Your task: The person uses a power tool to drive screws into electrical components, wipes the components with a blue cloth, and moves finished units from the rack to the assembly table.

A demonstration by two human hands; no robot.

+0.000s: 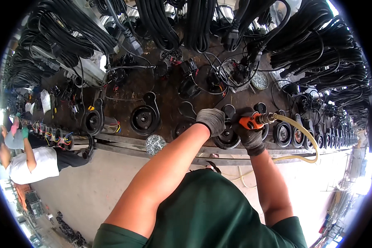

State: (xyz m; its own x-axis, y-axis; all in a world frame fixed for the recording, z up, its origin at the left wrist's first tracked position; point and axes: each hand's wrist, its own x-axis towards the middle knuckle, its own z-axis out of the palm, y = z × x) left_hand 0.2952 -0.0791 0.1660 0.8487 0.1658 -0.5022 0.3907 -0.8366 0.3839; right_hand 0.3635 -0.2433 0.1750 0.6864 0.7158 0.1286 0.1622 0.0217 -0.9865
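Orange tool (249,122) is gripped by the right hand (251,135); left hand (213,120), hold unclear; yellow hose (309,135) alongside, black cables (200,25) beyond.

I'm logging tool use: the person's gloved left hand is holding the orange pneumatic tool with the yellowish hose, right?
Not quite, the hand is wrong: the head view shows the gloved right hand holding the orange pneumatic tool with the yellowish hose.
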